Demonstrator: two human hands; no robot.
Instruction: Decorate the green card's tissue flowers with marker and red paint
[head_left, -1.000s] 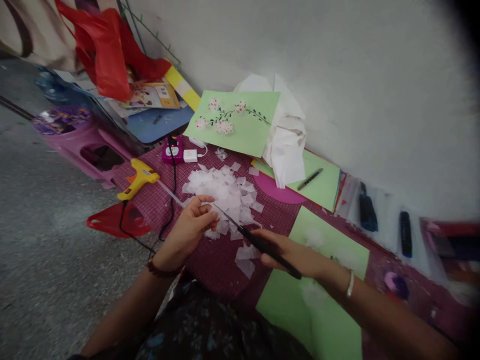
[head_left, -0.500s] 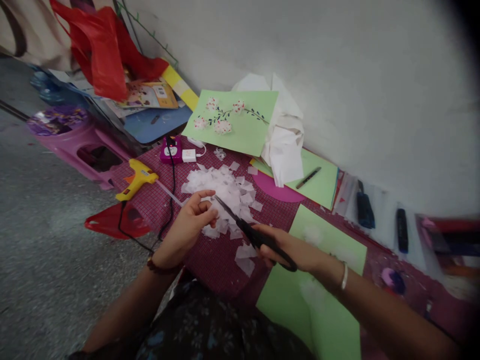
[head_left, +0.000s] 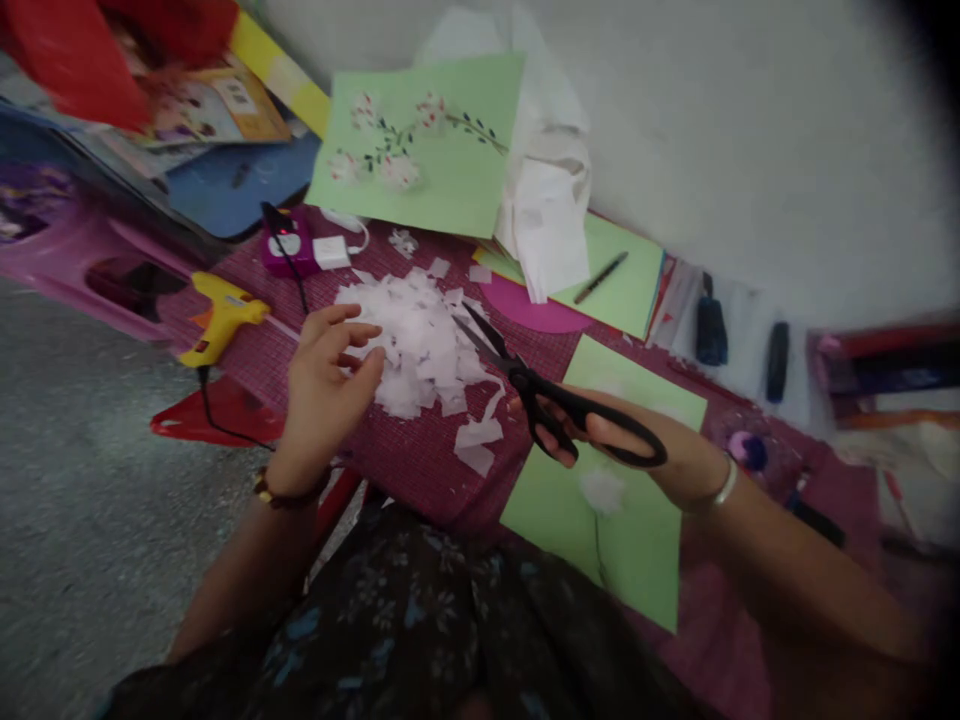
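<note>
Black scissors [head_left: 525, 382] are in my right hand [head_left: 577, 415], fingers through the handles, with the blades parted and pointing left over the table. My left hand [head_left: 330, 375] is open, its fingers spread and nothing in them, at the left side of a pile of white paper pieces [head_left: 412, 340]. A few larger white paper scraps [head_left: 477, 445] lie in front of the pile. Under and beyond my right forearm is a green sheet [head_left: 637, 560] bearing a white tuft and a thin drawn stem.
A yellow glue gun [head_left: 221, 318] lies at the table's left edge, its cord hanging down. Behind it sits a purple power socket [head_left: 287, 248] with a white plug. A green flower picture [head_left: 427, 150] leans at the back by white paper [head_left: 555, 215]. A pen [head_left: 601, 278] rests on green sheets.
My left hand has drawn back left and its fingers have spread. The scissors have moved right, away from it, and their blades have opened. The view has shifted too.
</note>
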